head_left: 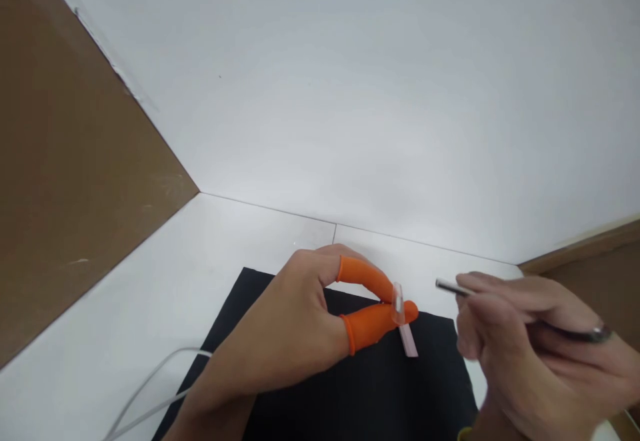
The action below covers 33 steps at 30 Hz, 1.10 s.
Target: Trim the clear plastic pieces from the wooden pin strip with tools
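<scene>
My left hand (295, 328) wears orange finger cots on thumb and index finger, and the two tips are pinched on a small clear piece (398, 304), which looks like curved transparent plastic. Just below the fingertips shows a pale pink strip (409, 341) over the black mat; whether it joins the clear piece I cannot tell. To the right, my right hand (530, 341) is closed around a slim dark pen-like tool (453, 287) with a metal tip. That tip points left toward the clear piece, apart from it. The tool's exact kind is unclear.
The black mat (350, 394) lies on a white table (125, 294) under both hands. A white cable (150, 381) loops at the lower left. A white panel (350, 94) rises behind, with brown panels (90, 161) at the left and right sides.
</scene>
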Each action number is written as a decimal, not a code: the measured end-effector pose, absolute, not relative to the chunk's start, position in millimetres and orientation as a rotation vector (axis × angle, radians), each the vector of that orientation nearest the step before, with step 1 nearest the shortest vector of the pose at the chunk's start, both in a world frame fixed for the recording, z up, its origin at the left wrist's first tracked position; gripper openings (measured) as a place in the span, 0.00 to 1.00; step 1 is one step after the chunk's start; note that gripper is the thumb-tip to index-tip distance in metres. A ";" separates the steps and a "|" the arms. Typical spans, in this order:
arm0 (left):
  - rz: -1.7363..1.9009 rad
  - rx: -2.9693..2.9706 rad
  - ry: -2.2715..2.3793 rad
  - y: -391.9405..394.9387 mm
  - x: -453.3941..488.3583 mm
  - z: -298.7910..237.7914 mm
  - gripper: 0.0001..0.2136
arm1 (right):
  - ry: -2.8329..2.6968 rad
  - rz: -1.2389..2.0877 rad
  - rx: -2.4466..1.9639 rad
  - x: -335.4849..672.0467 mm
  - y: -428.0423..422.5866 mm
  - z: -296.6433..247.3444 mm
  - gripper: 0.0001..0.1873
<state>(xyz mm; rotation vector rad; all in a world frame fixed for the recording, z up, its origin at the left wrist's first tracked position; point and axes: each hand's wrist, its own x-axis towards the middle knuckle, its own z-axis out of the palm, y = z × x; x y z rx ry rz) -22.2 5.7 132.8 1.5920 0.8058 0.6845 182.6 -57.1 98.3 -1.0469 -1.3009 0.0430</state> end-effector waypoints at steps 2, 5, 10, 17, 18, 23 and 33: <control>0.688 1.584 0.800 6.2 -21.6 133.0 0.04 | -1.388 0.073 -1.035 179.9 -63.4 102.4 0.08; 0.679 1.578 0.795 6.2 -20.6 132.9 0.04 | -1.532 0.094 -1.000 181.0 -66.1 105.1 0.08; 0.673 1.598 0.803 6.0 -20.6 133.0 0.04 | -1.338 0.035 -1.064 188.4 -50.4 98.2 0.12; 0.671 1.573 0.797 7.6 -19.5 132.9 0.02 | -1.352 0.082 -1.041 173.3 -65.2 102.8 0.07; 0.673 1.569 0.793 7.3 -19.2 132.7 0.02 | -1.390 0.097 -1.022 171.3 -67.7 104.4 0.07; 0.700 1.602 0.794 5.9 -19.0 132.6 0.01 | -1.356 0.019 -1.080 175.0 -59.6 102.2 0.11; 0.696 1.606 0.808 6.4 -19.5 133.0 0.00 | -1.389 0.134 -1.142 178.8 -48.3 100.7 0.11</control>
